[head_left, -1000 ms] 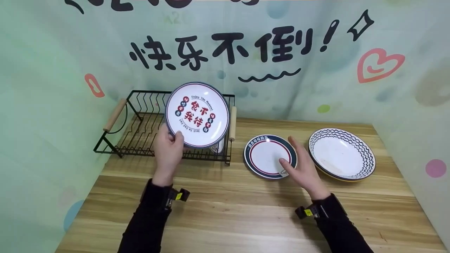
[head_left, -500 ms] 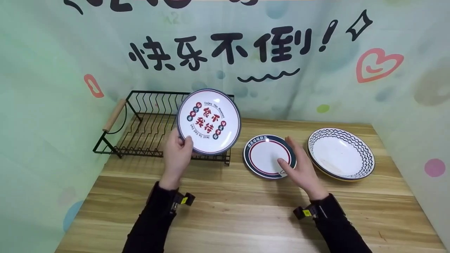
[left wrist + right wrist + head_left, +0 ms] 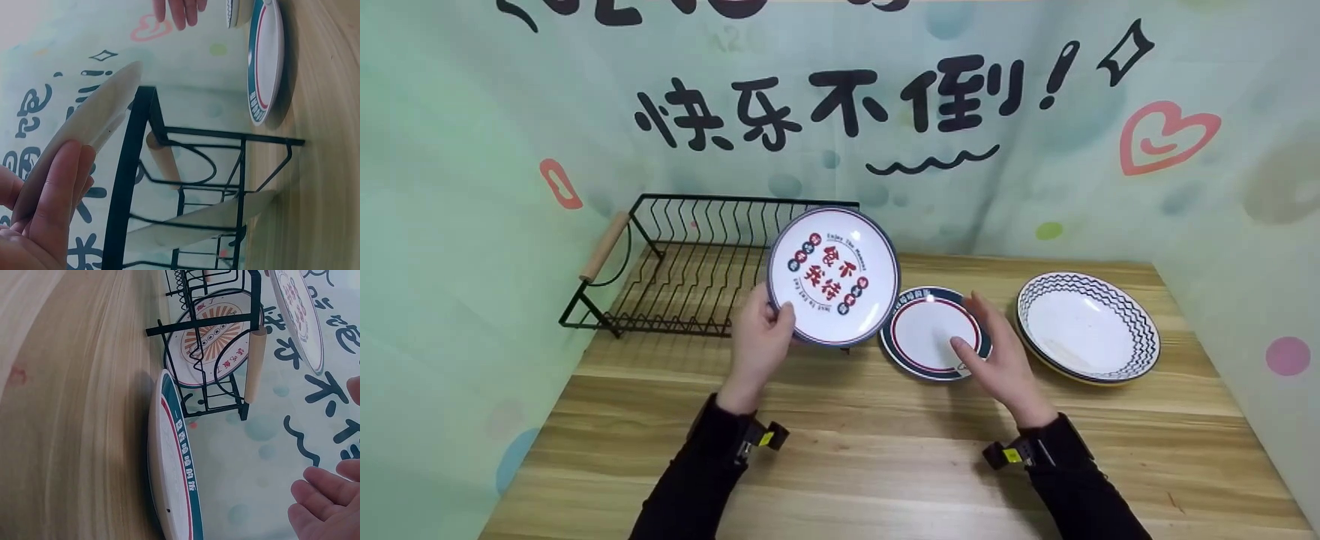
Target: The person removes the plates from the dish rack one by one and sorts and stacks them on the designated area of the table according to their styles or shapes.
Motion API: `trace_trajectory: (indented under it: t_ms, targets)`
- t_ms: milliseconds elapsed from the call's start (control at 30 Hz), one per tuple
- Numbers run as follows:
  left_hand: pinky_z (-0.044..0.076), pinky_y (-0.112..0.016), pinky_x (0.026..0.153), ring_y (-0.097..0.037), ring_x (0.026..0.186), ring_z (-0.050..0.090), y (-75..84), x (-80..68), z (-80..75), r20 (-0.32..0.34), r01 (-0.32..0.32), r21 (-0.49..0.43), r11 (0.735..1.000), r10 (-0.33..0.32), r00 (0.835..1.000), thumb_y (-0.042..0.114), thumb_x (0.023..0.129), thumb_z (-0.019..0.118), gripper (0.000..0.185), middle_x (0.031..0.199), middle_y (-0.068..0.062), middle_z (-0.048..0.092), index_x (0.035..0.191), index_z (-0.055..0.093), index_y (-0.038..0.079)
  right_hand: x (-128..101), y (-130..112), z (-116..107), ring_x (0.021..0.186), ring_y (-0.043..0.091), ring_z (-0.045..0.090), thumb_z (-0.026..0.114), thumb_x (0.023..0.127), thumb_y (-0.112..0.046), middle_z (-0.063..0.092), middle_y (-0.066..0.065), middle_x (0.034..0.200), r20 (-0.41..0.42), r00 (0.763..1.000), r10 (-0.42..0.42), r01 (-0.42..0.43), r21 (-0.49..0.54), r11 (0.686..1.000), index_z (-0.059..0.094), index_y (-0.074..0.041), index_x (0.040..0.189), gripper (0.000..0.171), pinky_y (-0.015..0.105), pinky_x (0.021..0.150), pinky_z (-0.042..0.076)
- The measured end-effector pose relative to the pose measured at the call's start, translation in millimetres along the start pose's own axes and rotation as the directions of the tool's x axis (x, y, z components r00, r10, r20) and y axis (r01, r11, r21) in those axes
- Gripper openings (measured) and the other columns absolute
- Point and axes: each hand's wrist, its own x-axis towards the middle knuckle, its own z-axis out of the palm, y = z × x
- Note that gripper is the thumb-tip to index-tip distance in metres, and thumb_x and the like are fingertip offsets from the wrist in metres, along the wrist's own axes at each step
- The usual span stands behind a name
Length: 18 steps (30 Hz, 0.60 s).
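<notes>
Left grip is clamping the round white red-lettered ceramic plate above the counter, near its back edge; right grip, fingers apart, is holding nothing. One-sided pinching is risking a slip onto the round dark-rimmed white plate.

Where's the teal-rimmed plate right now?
In the head view, the teal-rimmed plate lies right of centre on the table, between rack and bowl, beside the right hand.
</notes>
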Motion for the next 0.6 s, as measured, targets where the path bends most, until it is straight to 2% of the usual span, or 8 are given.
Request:
trace_trajectory:
  t_ms: [200,333,467,600]
  targets:
    - [0.044,-0.021,0.042,-0.01,0.048,0.046,-0.3,-4.7,10.5,0.031,-0.008,0.004,1.0,0.008,0.999,-0.007,0.089,0.055,0.031,0.062,0.0,0.053,0.119,0.057,-0.011,-0.2,-2.9,1.0,0.13,0.034,0.049,0.073,0.088,-0.006,0.053,0.022,0.14,0.002,1.0,-0.001,0.001,0.04,0.999,0.037,0.008,0.147,0.071,0.021,0.111,0.032]
    - [0.044,-0.022,0.041,-0.01,0.048,0.046,0.1,-7.9,16.4,0.057,-0.005,-0.003,1.0,0.005,0.998,-0.007,0.089,0.056,0.035,0.064,0.0,0.054,0.124,0.056,-0.011,-0.6,-5.1,3.4,0.129,0.033,0.05,0.072,0.088,-0.001,0.054,0.022,0.139,0.006,1.0,0.001,-0.001,0.077,0.997,0.038,0.008,0.146,0.069,0.019,0.109,0.034]
    - [0.045,-0.022,0.042,-0.01,0.05,0.047,-0.9,-10.4,21.2,0.091,-0.006,-0.008,1.0,0.007,0.996,-0.008,0.089,0.056,0.035,0.068,-0.004,0.056,0.124,0.056,-0.011,-0.8,-13.2,6.1,0.126,0.037,0.051,0.07,0.087,0.005,0.055,0.027,0.135,-0.011,1.0,-0.021,0.022,0.102,0.995,0.038,0.013,0.143,0.066,0.025,0.107,0.04]
    - [0.049,-0.025,0.043,-0.012,0.051,0.049,-2.0,-12.0,25.0,0.124,0.009,-0.032,0.999,-0.005,0.992,-0.007,0.09,0.056,0.036,0.073,-0.009,0.06,0.125,0.055,-0.012,-0.1,-33.4,4.6,0.118,0.044,0.054,0.067,0.085,0.012,0.057,0.033,0.126,-0.036,0.997,-0.066,0.07,0.121,0.99,0.04,0.019,0.137,0.059,0.036,0.103,0.046]
